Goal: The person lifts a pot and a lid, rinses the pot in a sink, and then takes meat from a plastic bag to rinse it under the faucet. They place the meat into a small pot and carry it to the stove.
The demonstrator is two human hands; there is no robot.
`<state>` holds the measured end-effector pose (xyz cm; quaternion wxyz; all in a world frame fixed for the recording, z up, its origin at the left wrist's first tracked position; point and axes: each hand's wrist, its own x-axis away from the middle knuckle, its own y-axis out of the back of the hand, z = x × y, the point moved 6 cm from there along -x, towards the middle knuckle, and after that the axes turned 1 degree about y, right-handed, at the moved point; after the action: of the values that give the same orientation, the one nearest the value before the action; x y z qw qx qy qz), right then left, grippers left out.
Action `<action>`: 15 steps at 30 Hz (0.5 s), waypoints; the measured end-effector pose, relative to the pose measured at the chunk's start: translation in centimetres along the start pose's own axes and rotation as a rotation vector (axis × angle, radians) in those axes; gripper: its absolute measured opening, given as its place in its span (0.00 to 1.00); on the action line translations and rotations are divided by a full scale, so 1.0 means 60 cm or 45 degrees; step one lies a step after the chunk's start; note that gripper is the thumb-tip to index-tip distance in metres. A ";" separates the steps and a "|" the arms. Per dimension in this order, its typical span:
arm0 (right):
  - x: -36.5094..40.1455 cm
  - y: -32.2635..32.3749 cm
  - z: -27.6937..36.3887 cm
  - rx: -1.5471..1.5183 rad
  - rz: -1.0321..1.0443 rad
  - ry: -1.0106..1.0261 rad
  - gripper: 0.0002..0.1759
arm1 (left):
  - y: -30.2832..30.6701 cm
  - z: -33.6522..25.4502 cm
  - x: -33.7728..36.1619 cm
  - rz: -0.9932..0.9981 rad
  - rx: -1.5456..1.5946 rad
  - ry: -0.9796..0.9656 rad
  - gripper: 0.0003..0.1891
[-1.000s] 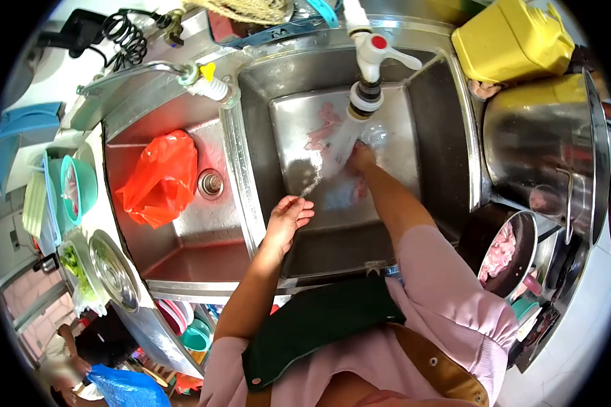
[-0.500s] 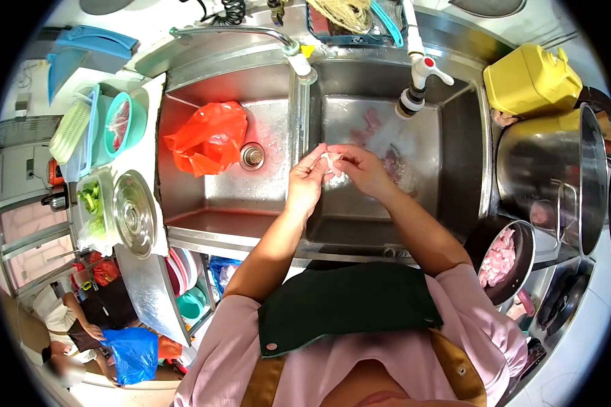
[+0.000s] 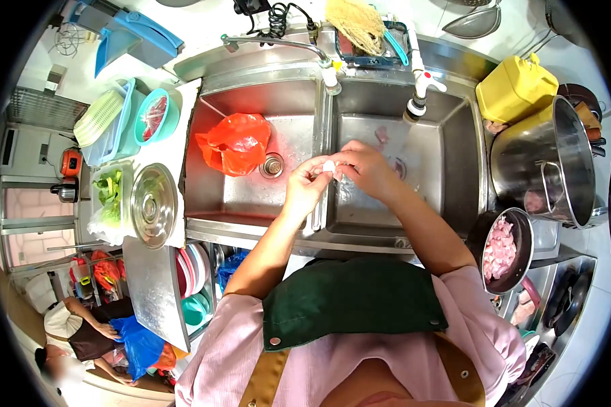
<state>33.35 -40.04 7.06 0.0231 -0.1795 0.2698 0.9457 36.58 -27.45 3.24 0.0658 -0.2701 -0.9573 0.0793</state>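
Note:
Above the divider between two steel sink basins, my left hand [image 3: 305, 184] and my right hand [image 3: 365, 169] meet. Both pinch one small, pale pink piece of raw meat [image 3: 328, 166] between their fingertips; the fingers partly cover it. Below my right hand, the right basin [image 3: 428, 197] has a few meat scraps [image 3: 381, 136] on its wet floor. A crumpled red plastic bag [image 3: 232, 144] lies in the left basin [image 3: 244, 197], beside the drain [image 3: 271, 165]. To the right of my right forearm, a dark pan [image 3: 526, 254] holds many cut pieces of pink meat [image 3: 499, 249].
Two taps [image 3: 331, 81] [image 3: 419, 95] stand behind the basins. At right are a yellow jug [image 3: 516, 87] and a large steel pot [image 3: 529, 163]. A glass lid [image 3: 154, 205] and a turquoise bowl [image 3: 166, 129] sit at left. Another person [image 3: 75, 332] handles a blue bag [image 3: 139, 346].
The head view has shifted, so the sink appears farther right. My fingers have moved slightly around the meat, still pinching it. The other person's hands and blue bag have moved a little.

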 end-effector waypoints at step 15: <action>0.000 0.003 0.070 0.260 -0.020 0.195 0.02 | 0.011 -0.038 0.028 0.006 0.131 0.223 0.11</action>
<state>31.97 -37.99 10.49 0.0279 -0.2498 0.3642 0.8968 35.89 -25.72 5.48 0.1627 -0.2744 -0.9420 0.1045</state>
